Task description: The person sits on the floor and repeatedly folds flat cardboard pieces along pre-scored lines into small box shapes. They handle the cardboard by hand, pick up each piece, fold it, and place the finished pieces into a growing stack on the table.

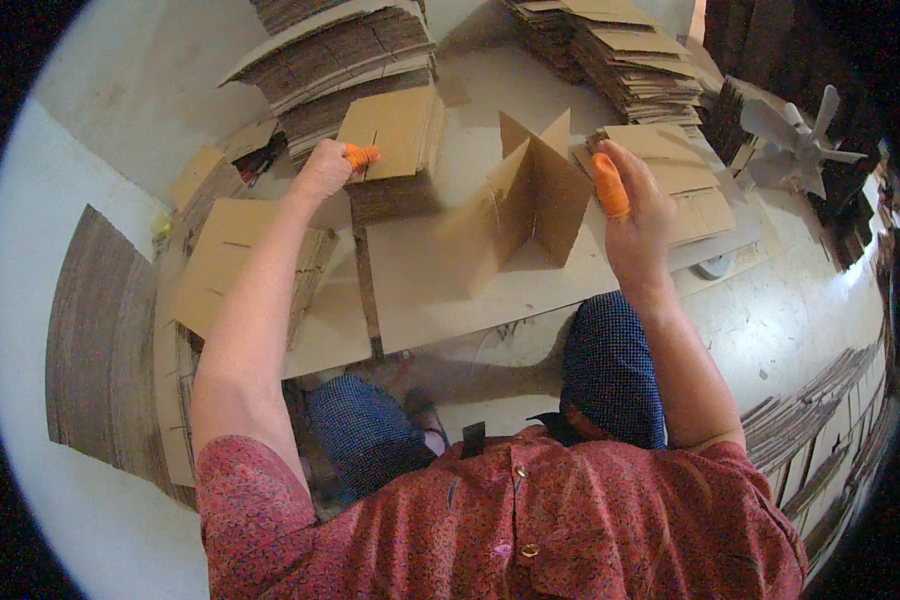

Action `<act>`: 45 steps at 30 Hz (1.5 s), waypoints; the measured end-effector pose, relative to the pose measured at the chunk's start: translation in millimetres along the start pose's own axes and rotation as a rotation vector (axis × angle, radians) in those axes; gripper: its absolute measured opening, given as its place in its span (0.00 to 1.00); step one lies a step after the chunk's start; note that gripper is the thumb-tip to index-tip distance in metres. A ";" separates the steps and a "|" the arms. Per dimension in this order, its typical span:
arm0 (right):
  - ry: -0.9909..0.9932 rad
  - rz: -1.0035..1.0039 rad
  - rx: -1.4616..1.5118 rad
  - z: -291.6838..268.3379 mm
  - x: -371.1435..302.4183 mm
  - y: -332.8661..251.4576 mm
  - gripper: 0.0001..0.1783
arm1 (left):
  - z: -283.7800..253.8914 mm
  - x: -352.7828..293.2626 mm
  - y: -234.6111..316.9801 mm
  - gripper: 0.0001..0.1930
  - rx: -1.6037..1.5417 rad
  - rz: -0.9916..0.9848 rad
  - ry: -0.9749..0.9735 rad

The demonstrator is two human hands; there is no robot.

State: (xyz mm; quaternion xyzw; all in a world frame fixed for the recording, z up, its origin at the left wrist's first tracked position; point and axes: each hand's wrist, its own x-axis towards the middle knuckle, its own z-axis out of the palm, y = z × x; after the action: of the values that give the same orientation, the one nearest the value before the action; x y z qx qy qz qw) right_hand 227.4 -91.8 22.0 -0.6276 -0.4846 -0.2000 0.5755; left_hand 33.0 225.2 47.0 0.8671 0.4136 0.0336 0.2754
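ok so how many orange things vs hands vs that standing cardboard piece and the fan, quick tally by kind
orange rubber finger covers: 2, one on the left hand at, one on the right hand at
bare hands: 2
upright slotted brown cardboard divider assembly: 1
grey bladed fan: 1
total: 6

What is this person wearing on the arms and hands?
Both forearms are bare below short sleeves of a red patterned shirt. The left hand and right hand each wear an orange rubber cot on one of the fingers; no gloves.
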 end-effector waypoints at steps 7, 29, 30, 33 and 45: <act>-0.116 0.000 0.248 -5.6 -4.2 -32.9 0.11 | 46.1 3.2 -33.7 0.22 0.240 0.527 0.375; -0.297 0.569 0.697 6.3 2.3 -61.8 0.15 | -15.6 -18.3 -46.2 0.13 -0.985 0.172 0.066; -0.305 0.573 0.682 7.1 2.8 -64.0 0.15 | -15.6 -20.0 -44.6 0.13 -1.027 0.174 0.065; -0.319 0.581 0.676 11.5 1.8 -70.4 0.15 | -14.5 -17.6 -57.8 0.17 -1.031 0.249 0.012; -0.213 0.695 0.632 -12.4 -32.6 -72.6 0.13 | 43.2 -16.6 -14.7 0.08 0.361 0.336 0.449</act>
State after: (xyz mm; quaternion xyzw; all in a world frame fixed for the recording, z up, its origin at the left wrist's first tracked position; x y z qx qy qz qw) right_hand 155.6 -125.1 37.2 -0.5638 -0.3397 0.2267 0.7179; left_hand 24.1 201.0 5.8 0.9290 0.3143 0.1950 0.0097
